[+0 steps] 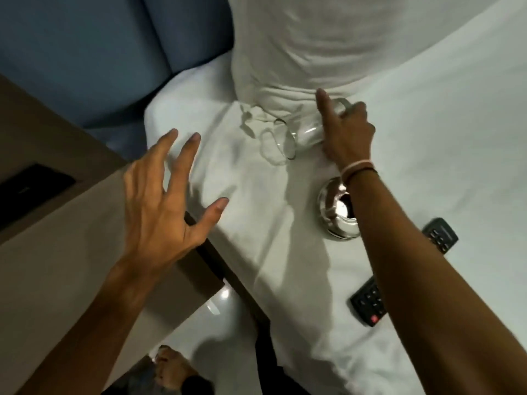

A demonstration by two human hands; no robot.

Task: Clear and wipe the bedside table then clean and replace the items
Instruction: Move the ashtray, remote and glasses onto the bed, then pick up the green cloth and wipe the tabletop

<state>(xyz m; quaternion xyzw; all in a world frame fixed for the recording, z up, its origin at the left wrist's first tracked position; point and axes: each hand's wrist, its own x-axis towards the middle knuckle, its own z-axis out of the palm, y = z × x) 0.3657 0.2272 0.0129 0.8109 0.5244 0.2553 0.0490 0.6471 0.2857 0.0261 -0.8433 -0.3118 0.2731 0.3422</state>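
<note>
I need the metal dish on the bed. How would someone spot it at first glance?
Start at the white bed and find the right hand gripping a clear glass by the pillow. Just under that wrist sits the shiny metal dish. It is round and silver, unlike the two flat black remotes nearby.

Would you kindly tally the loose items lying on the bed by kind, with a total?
Drinking glass, lying on its side under the right hand's grip: 1
Shiny metal ashtray: 1
Black remote controls: 2
Total: 4
</note>
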